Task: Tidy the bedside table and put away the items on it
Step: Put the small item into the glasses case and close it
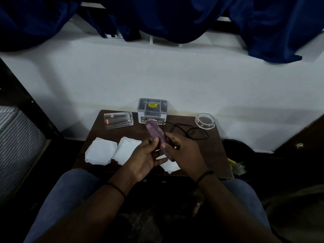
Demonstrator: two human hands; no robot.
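A long purple case (156,131) is held above the dark wooden bedside table (217,155), slanting away from me. My right hand (184,151) grips its near end. My left hand (145,158) touches its left side with thumb and fingertips. On the table lie a clear glass tumbler (118,120) on its side, a grey lidded plastic box (152,110) with a yellow sticker, a round glass ashtray (205,121), a black cord (189,131) and white folded tissues (100,153), (126,149). A third tissue (171,166) is partly hidden under my hands.
A white wall (157,76) rises right behind the table, with dark blue curtains (175,18) hanging above. A striped mattress edge (17,146) lies to the left. My knees in blue trousers (70,190) sit in front of the table. Dark clutter lies on the floor at right.
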